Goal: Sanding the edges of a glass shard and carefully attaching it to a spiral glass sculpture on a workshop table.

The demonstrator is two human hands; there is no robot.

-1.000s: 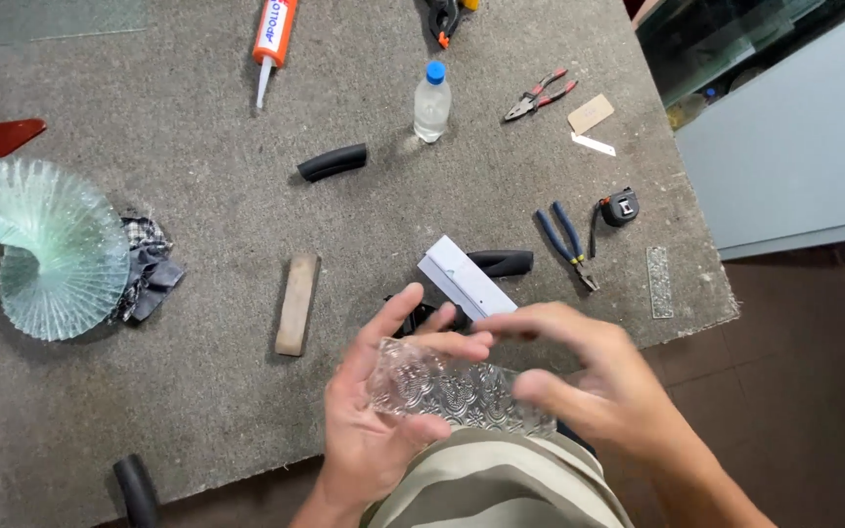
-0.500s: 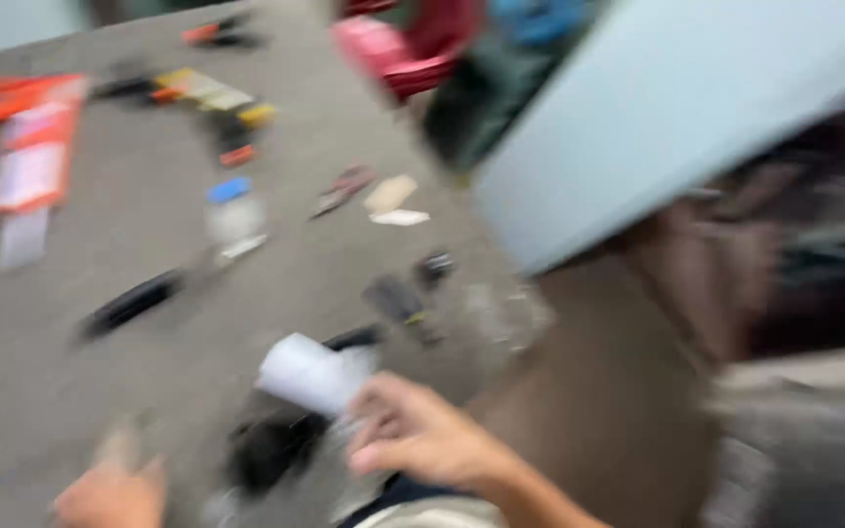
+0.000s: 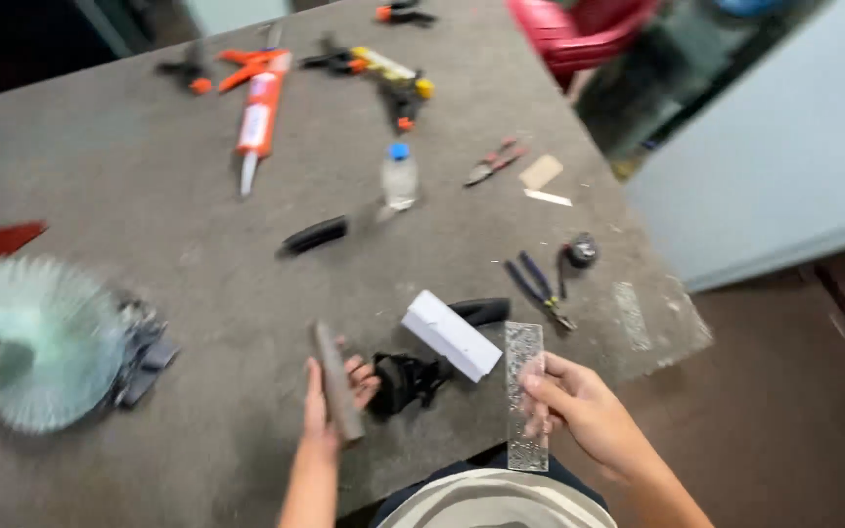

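Desk (image 3: 149,196) is grey w/ a felt-like mottled top; glass strip (image 3: 524,391) in right hand (image 3: 579,411) is clear w/ a pebbled texture, stone bar (image 3: 336,383) in left hand (image 3: 330,396) grey-brown. Fan of stacked glass (image 3: 36,337) is pale sea-green w/ radiating lines; box (image 3: 450,334) white, sealant tube (image 3: 256,117) orange & white, bottle (image 3: 399,176) clear w/ blue cap. Pliers (image 3: 537,288) have dk-blue handles, snips (image 3: 494,162) reddish ones, and the chair (image 3: 579,34) is red.
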